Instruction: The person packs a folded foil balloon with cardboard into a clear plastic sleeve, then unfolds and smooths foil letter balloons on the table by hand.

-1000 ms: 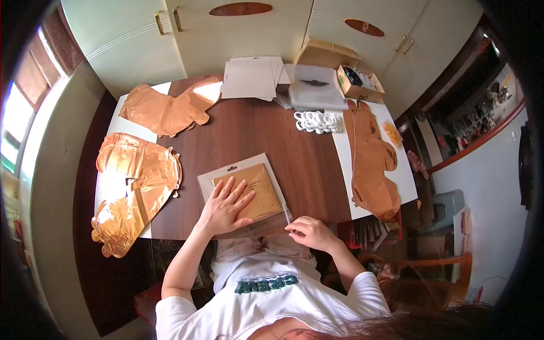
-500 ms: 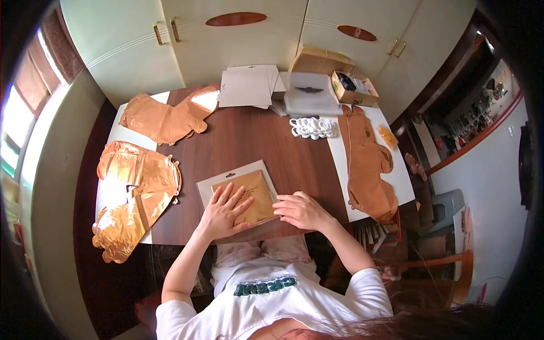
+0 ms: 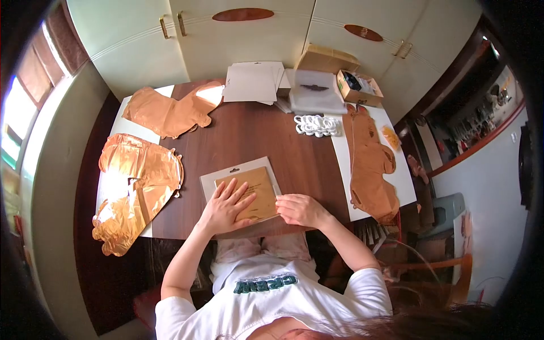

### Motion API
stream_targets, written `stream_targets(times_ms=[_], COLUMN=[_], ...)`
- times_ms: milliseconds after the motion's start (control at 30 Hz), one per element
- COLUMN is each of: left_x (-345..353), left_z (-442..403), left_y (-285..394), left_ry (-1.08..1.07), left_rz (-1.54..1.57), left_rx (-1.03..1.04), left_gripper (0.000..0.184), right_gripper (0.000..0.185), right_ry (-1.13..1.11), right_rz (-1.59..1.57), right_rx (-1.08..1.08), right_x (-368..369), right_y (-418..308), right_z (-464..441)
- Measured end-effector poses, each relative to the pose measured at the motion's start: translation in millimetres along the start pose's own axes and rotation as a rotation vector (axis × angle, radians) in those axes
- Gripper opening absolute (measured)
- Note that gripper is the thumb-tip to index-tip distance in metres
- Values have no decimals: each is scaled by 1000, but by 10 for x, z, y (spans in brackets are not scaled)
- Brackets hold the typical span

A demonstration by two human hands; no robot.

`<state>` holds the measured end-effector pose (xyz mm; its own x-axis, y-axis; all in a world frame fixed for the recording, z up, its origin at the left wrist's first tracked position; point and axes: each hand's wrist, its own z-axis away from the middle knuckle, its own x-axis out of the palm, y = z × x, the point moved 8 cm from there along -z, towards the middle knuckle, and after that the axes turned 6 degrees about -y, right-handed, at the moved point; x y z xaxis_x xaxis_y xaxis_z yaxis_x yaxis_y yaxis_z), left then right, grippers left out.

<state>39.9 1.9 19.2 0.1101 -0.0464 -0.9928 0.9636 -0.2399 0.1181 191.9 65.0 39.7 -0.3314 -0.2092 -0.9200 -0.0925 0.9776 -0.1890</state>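
Note:
A folded gold-brown packet (image 3: 260,187) with small print lies on a pale card with a hang hole (image 3: 272,168), apparently inside a clear sleeve, near the table's front edge. My left hand (image 3: 228,208) rests flat on the packet's left part with its fingers spread. At the right edge of the sleeve is my right hand (image 3: 301,209), its fingers bent and pressed together against the edge. Whatever its fingertips hold, if anything, is hidden.
Copper foil shapes lie at the left (image 3: 141,181), back left (image 3: 164,112) and right (image 3: 371,170) of the wooden table (image 3: 249,133). White rings (image 3: 317,126), white cards (image 3: 254,82), clear sleeves (image 3: 314,93), an open box (image 3: 360,88) and a yellow bundle (image 3: 391,137) stand toward the back.
My right hand has moved from below the sleeve's lower right corner up to its right edge, and its fingers have drawn together. My left hand stays on the packet. The view shifts slightly.

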Motion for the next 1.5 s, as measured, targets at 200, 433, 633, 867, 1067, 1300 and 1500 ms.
stream_targets(times_ms=[200,433,633,867,1067,1300,1500], left_x=[-65,-48,-2,5,7,53,76], left_z=[8,6,-48,-132,-163,-179,-178], left_y=[7,-4,-79,-169,-202,-224,-232], left_ry=[41,43,57,59,107,89,120], left_rz=[-5,-9,-14,13,-18,14,8], left_rx=[17,24,45,73,77,60,55], left_gripper=[67,67,60,53,53,58,58], right_gripper=[16,15,21,20,17,16,13], right_ry=[-7,-46,3,-14,19,80,21], right_rz=[-78,-109,-91,33,-18,-148,-64], right_rx=[-3,10,106,162,123,224,377], right_x=[-54,-21,56,61,115,612,814], right_y=[-2,23,89,83,-436,-929,-906], right_z=[-97,-59,1,-77,-403,-964,-986])
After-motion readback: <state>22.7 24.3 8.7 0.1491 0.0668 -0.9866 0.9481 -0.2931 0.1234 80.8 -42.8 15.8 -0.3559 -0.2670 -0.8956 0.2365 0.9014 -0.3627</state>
